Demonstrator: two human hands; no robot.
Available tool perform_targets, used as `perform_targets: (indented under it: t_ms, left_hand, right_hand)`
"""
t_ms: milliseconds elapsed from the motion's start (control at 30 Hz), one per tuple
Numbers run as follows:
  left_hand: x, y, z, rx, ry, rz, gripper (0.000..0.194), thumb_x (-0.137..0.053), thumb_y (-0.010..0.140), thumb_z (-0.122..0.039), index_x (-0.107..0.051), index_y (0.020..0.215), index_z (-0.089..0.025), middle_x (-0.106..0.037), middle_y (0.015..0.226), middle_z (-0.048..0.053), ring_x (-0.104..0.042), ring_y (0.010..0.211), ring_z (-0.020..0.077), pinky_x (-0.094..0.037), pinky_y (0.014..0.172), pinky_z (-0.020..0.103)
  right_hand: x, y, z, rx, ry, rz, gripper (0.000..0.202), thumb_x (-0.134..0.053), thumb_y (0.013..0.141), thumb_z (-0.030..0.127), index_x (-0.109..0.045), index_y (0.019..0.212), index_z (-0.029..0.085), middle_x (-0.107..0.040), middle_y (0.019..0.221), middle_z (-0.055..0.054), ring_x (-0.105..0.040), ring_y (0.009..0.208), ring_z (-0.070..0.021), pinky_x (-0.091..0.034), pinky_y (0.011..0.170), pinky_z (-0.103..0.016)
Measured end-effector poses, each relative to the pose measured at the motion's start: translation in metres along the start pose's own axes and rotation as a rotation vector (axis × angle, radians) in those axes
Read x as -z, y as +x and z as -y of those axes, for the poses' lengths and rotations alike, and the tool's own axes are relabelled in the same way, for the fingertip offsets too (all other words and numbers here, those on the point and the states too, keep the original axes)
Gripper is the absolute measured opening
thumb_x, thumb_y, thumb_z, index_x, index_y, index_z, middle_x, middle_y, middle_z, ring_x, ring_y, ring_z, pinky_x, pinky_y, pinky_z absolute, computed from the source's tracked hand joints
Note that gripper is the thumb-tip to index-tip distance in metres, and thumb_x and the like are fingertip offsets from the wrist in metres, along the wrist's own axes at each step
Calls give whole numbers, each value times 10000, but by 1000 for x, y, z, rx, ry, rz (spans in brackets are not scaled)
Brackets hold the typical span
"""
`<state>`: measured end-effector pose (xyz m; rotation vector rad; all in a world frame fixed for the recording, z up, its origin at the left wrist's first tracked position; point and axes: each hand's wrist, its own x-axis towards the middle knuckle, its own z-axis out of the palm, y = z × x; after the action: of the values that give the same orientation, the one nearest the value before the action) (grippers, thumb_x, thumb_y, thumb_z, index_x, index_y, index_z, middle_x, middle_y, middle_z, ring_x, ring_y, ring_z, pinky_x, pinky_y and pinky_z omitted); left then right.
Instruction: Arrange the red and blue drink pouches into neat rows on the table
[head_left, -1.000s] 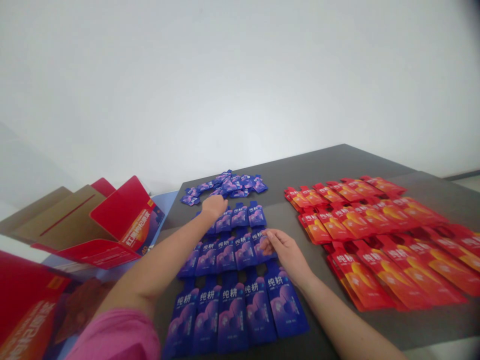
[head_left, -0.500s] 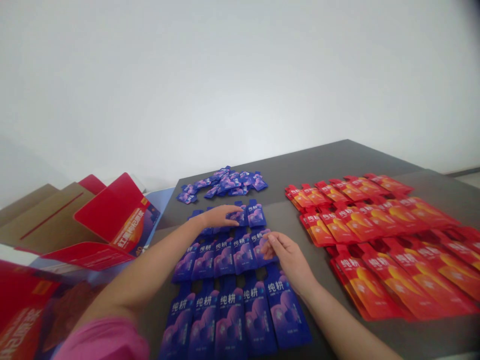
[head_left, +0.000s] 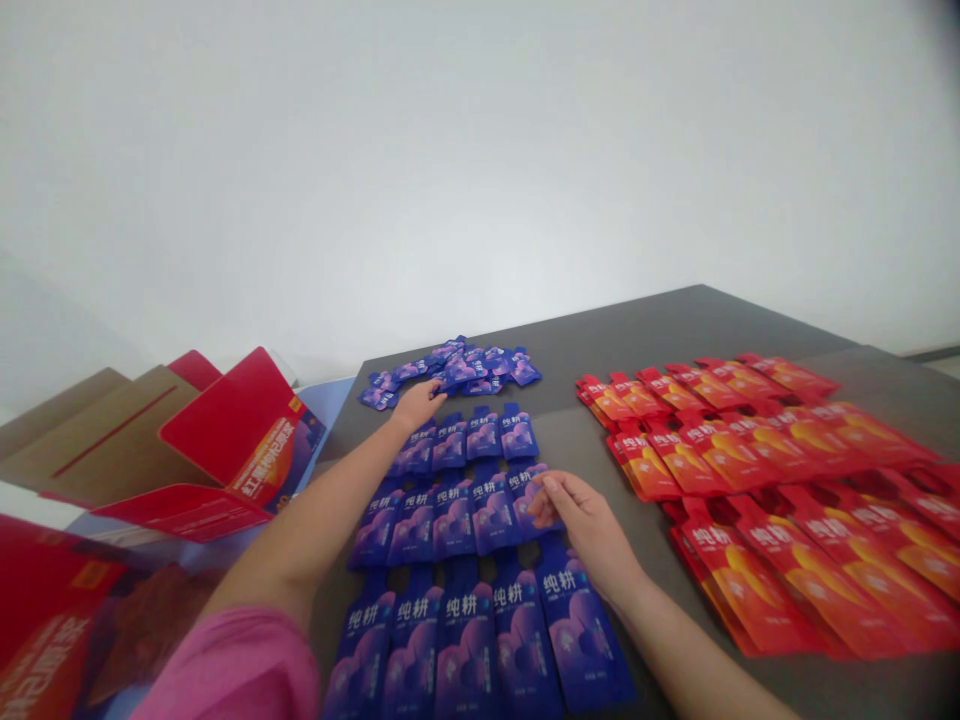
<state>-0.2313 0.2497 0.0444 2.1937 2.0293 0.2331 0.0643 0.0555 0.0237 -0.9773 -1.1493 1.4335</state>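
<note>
My left hand (head_left: 421, 404) reaches to the near left edge of a loose pile of purple pouches (head_left: 469, 368). Its thumb and forefinger look slightly apart beside the pouches; any contact is too small to make out. Over the right end of the middle purple row hovers my right hand (head_left: 577, 508), fingers loosely curled, with nothing visible in them. It partly covers a purple pouch (head_left: 523, 490). Purple pouches with white lettering lie face up in overlapping rows: a front row (head_left: 470, 640), a middle row (head_left: 454, 515) and a shorter back row (head_left: 484, 433).
Red-and-orange pouches (head_left: 727, 450) lie in three overlapping rows on the right of the dark grey table (head_left: 645, 325). An open red carton (head_left: 225, 430) with raised flaps stands at left, with another red printed box (head_left: 45, 610) nearer me. A white wall rises behind.
My left hand has moved from the back purple row away to the pile, uncovering that row's pouches. The right hand has stayed nearly in place. The view has shifted slightly.
</note>
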Motion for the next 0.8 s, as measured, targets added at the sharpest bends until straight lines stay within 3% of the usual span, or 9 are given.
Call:
perform_targets:
  t_ms: [200, 400, 633, 800]
  left_hand:
    - [-9, 49, 36, 304, 47, -20, 618, -557, 864, -431, -460, 1354, -67, -507, 1396, 234, -520, 1267, 309, -417, 993, 331]
    - [-16, 64, 44, 356, 47, -15, 620, -594, 817, -476, -507, 1283, -76, -585, 1307, 227, -580, 1196, 292, -446, 923, 291]
    - [7, 35, 41, 391, -2, -33, 559, -524, 877, -473, -530, 1299, -107, -634, 1249, 194, -630, 1111, 293, -497, 864, 319]
    - [19, -1, 7, 318, -72, -2, 582, -372, 958, -491, -460, 1378, -99, -676, 1189, 137, -672, 1003, 223, -510, 789, 259]
  right_hand:
    - [2, 3, -3, 13, -5, -13, 448, -547, 843, 624, -658, 892, 193, -679, 724, -33, -596, 604, -162, -474, 609, -292]
    - [5, 5, -1, 16, 13, -46, 437, -554, 841, 616, -663, 894, 197, -687, 733, -37, -599, 601, -165, -475, 603, -295]
    - [1, 2, 2, 8, 30, -23, 414, -565, 844, 592, -662, 892, 193, -666, 696, -21, -597, 593, -156, -475, 597, -286]
    - [-2, -1, 3, 17, 41, 1, 415, -553, 853, 581, -655, 910, 183, -666, 690, -15, -600, 591, -145, -475, 599, -278]
